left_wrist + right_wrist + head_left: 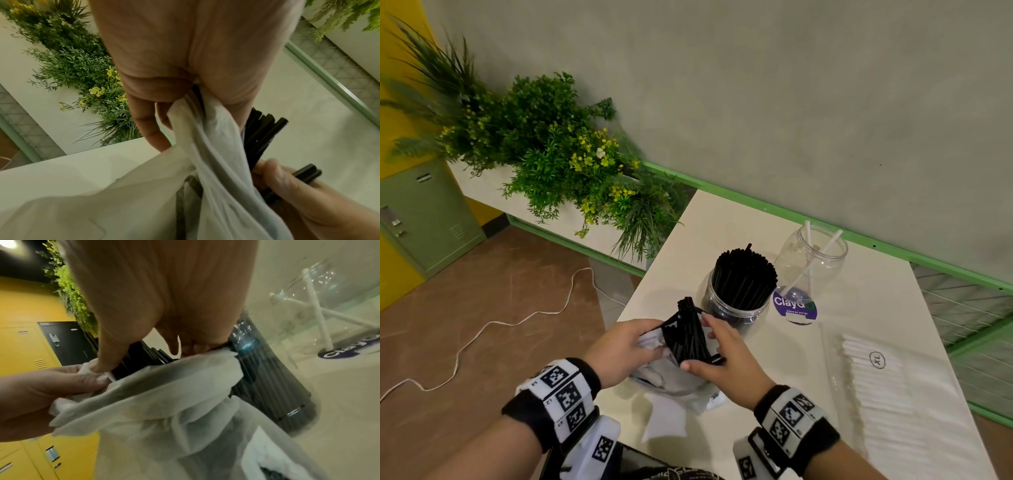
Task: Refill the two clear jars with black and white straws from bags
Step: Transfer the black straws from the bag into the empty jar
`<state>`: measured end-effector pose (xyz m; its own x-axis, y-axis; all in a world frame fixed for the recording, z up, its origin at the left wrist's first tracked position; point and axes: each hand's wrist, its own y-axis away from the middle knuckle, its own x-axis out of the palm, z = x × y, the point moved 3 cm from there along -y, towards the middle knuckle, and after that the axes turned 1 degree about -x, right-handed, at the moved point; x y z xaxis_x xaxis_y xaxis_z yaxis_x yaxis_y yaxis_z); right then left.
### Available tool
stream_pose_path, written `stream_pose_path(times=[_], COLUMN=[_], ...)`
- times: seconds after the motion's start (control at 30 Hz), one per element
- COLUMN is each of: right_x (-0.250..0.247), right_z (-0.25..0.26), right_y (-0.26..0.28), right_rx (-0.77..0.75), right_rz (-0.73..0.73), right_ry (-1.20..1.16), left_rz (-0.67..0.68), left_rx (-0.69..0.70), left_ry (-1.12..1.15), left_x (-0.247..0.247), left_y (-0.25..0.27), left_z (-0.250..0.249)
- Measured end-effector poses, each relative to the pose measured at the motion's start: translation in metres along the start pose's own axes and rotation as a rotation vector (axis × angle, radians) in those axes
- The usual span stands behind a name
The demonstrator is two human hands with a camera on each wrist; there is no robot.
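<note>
Left hand [619,349] pinches mouth of white bag [671,380]; right hand [726,356] grips bundle of black straws [688,335] half out of it. Near jar [736,308], 1 o'clock of hands: packed black, nearly done. Far jar [811,263], 2 o'clock: two white straws only. White-straw pack [887,387], 3 o'clock: untouched.

A black elasticated band is worn on each wrist, just behind the left hand [619,346] and the right hand [726,363]. Each band is ringed by white blocks printed with black square-patterned markers; small characters are printed beside the markers on the left wrist but cannot be read with certainty. A white housing bearing a further marker is mounted beneath each wrist, set in a black frame. Both forearms are bare, with no sleeves seen. No rings are seen.
</note>
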<state>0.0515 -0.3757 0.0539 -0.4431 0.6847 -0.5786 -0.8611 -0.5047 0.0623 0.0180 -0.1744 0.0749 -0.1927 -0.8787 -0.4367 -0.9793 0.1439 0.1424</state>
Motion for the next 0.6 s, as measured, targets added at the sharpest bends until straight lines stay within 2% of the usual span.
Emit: stream_pose_path(times=[0.2,0.47,0.6], right_x=[0.008,0.015,0.014], right_z=[0.003,0.01,0.017], right_y=[-0.016,-0.019,-0.016], right_rx=[-0.013,-0.046,-0.109], right_rz=[-0.055,-0.044,-0.105], right_ry=[0.047,-0.189,-0.2], left_rz=[0.016,0.029,0.036], left_rx=[0.046,0.041,0.043], left_ry=[0.01,0.013,-0.013], left_x=[0.007,0.002,0.001], left_y=[0.003,0.007,0.005], left_z=[-0.003,-0.001,0.0])
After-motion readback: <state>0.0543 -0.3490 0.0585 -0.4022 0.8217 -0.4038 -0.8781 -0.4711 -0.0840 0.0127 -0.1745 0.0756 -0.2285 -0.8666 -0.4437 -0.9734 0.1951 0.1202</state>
